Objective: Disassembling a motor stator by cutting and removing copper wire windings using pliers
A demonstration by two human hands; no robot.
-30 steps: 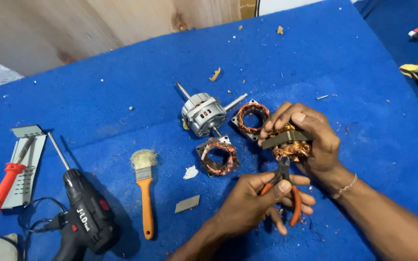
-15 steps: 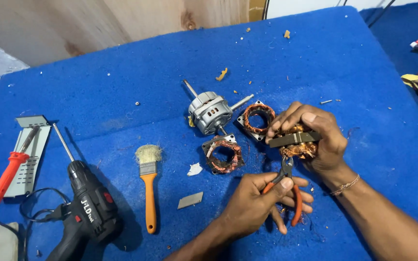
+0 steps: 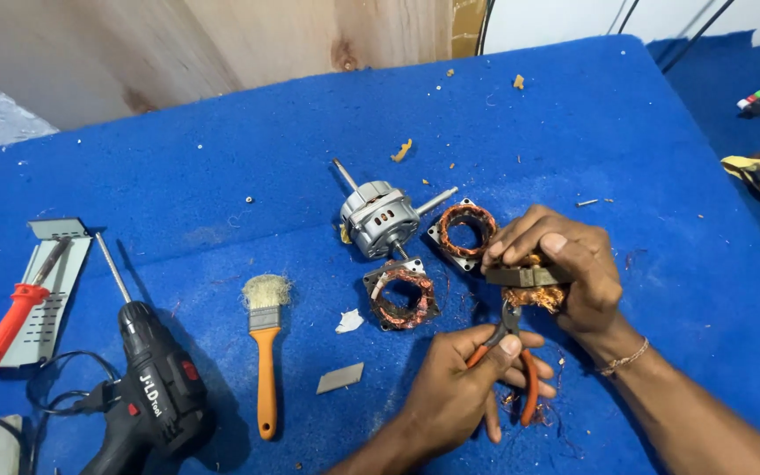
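Your right hand (image 3: 573, 273) has its fingers closed around a stator (image 3: 529, 286) with copper winding, held above the blue counter (image 3: 222, 176). Your left hand (image 3: 464, 387) grips orange pliers (image 3: 521, 369), whose tip touches the winding just below your right fingers. Two more stators (image 3: 405, 295) and a motor (image 3: 380, 218) lie just left of your fingers.

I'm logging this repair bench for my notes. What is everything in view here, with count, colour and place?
stator with copper winding: 1, copper-grey, held in right hand
pliers: 1, orange handles, in left hand
loose stators: 2, copper, centre
motor rotor: 1, silver, centre
paintbrush: 1, orange handle, left of centre
drill: 1, black, lower left
soldering iron: 1, red, on grey stand, far left
table: 1, blue
left hand: 1, bottom centre
right hand: 1, right of centre
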